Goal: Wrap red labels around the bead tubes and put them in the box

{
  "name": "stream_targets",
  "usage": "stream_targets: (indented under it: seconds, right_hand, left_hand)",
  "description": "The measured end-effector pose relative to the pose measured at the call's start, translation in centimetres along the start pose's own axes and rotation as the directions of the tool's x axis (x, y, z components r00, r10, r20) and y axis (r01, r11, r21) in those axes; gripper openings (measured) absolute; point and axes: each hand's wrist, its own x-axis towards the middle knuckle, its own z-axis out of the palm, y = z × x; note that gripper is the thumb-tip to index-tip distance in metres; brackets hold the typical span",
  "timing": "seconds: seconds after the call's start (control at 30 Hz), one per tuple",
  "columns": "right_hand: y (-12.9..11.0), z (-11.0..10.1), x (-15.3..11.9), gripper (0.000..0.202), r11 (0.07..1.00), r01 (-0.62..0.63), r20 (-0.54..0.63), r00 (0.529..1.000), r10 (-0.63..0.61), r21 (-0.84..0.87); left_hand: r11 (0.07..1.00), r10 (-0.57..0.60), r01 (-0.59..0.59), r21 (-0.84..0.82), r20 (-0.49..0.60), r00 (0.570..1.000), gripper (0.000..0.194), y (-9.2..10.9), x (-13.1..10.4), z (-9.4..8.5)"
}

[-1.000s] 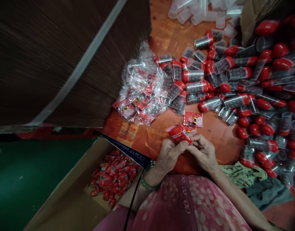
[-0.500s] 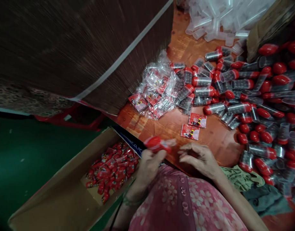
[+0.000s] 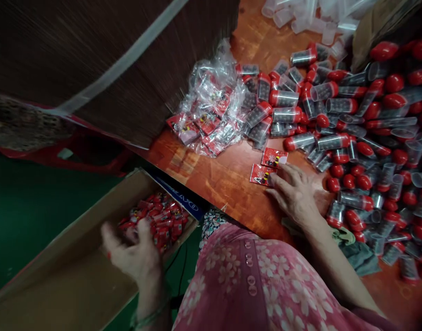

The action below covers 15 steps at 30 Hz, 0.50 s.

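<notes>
My left hand (image 3: 137,250) hovers over a cardboard box (image 3: 76,234), its thumb and fingers spread, with nothing seen in them. Beneath it in the box lies a heap of small red wrapped packs (image 3: 167,220), partly covered by the hand. On the tabletop, my right hand (image 3: 296,195) is open, fingers stretched out. Its fingertips reach the right edge of a flat red printed packet (image 3: 261,174). Just behind that packet lies a second red printed packet (image 3: 274,157), close to the index finger.
Clear tubes with red caps (image 3: 334,105) and dark contents fill the table's right side. Several more packets lie under crumpled clear plastic (image 3: 214,92). Empty translucent tubes (image 3: 310,18) lie at the back. A large brown stack (image 3: 93,50) with a white strap stands left.
My left hand has moved left and down from the table edge to over the box, and the blurred red pack has left its fingers. My right hand has reached forward to the flat packets.
</notes>
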Motion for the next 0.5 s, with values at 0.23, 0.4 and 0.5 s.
stream_targets:
  seconds: [0.23,0.4,0.5]
  right_hand:
    - [-0.4,1.4,-0.1,0.027,0.997,0.064,0.022,0.998,-0.065,0.030]
    - [-0.8,1.6,0.7,0.026,0.987,0.110,0.000,0.994,-0.111,0.116]
    - [-1.0,1.0,1.1,0.021,0.981,0.100,-0.009,0.995,-0.100,0.164]
  left_hand:
    - [0.384,0.901,-0.787,-0.483,0.381,0.206,0.039,11.7,-4.0,10.8]
    - [0.250,0.883,-0.877,-0.409,0.468,0.034,0.040,12.7,-5.3,15.1]
    - [0.238,0.893,-0.878,-0.416,0.450,0.029,0.038,12.3,-5.0,15.8]
